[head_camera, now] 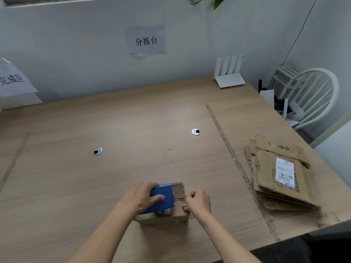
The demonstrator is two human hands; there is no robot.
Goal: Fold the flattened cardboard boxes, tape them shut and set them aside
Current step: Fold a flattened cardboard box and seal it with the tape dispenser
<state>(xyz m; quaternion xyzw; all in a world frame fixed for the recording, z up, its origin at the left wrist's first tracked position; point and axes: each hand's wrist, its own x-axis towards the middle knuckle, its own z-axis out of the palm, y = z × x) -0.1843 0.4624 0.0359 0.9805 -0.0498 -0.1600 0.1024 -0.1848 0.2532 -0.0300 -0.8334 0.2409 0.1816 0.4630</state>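
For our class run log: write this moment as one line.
step: taping | left hand: grips blue tape dispenser on brown cardboard box | right hand: pinches at box edge | flattened cardboard stack: waiting

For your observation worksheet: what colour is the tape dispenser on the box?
Blue tape dispenser, clearest in the head view.

Parcel sorting rm/office: "分拣台" wall sign above wood desk; router right of sign.
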